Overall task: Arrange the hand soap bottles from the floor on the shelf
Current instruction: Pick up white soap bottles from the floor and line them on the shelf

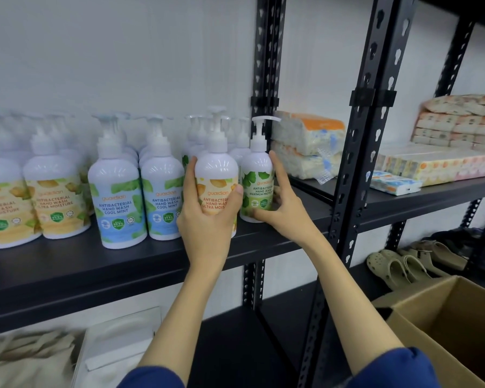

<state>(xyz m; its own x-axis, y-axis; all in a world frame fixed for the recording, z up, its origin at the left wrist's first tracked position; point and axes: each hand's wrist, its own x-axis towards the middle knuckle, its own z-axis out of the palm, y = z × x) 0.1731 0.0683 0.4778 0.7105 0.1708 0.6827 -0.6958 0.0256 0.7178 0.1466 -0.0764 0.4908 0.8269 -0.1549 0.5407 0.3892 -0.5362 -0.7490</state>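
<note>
My left hand (pixel 207 219) grips an orange-labelled hand soap bottle (pixel 216 175) standing upright on the black shelf (pixel 123 264). Right beside it, my right hand (pixel 283 203) wraps around a green-labelled hand soap bottle (pixel 256 175), thumb at its lower front and fingers along its right side. To the left stand two blue Cool Mint bottles (pixel 116 197) and two more orange-labelled bottles (pixel 55 200), with further bottles in rows behind them.
Black shelf posts (pixel 359 152) rise just right of the green bottle. Tissue packs (pixel 305 144) lie on the neighbouring shelf. An open cardboard box (pixel 454 317) sits at lower right, sandals (pixel 395 267) beyond it, and a clear bin (pixel 118 348) on the shelf below.
</note>
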